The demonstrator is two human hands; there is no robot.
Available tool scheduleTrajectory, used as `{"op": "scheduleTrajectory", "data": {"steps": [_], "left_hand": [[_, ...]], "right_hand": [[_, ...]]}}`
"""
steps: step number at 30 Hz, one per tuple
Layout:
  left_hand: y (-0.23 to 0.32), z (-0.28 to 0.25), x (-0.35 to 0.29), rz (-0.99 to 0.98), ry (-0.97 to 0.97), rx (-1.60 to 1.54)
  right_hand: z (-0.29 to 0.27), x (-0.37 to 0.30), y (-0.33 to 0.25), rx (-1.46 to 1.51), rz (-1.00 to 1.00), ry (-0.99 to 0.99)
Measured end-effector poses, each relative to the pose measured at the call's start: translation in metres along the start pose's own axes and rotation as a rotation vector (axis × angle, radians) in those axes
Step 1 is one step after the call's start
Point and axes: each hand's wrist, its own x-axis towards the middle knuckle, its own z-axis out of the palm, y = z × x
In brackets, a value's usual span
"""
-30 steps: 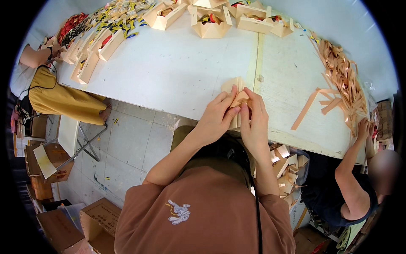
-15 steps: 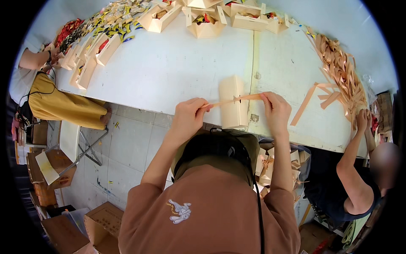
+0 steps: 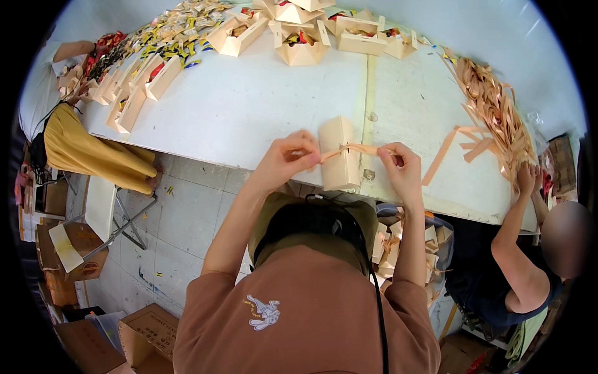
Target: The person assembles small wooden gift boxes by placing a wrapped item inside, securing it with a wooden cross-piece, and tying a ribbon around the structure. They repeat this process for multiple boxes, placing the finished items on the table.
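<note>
A closed cream paper box stands at the near edge of the white table, in front of me. A peach satin ribbon runs across its top and meets in the middle at a small slot or knot, too small to make out. My left hand is closed on the ribbon's left end beside the box, thumb against fingers. On the other side, my right hand pinches the right end. The ribbon hangs a little slack between both hands.
Open filled boxes line the far side, with more at the left by wrapped packets. A ribbon heap lies right, where a co-worker's hands rest. Another person works at far left. Finished boxes fill a bag below the table.
My hands have come slightly closer together, and the ribbon has gone from taut to looser. At the far left, the other person's arm now reaches farther over the packets.
</note>
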Motion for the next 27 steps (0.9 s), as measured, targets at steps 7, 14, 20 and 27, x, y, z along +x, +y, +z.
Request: {"op": "scheduleTrajectory", "data": {"steps": [7,14,20,27], "left_hand": [[0.007,0.038,0.036,0.110,-0.024,0.128],[0.012,0.043,0.032,0.116,0.070,0.349],[-0.006,0.056,0.030,0.219,0.321,-0.019],[0.005,0.066,0.021,0.111,0.224,0.070]], "right_hand": [[0.003,0.025,-0.028,0.232,-0.184,0.156],[0.020,0.027,-0.100,0.278,-0.266,-0.041],[0.032,-0.032,-0.057,0.782,-0.087,-0.097],[0.027,-0.015,-0.049,0.740,0.095,-0.183]]}}
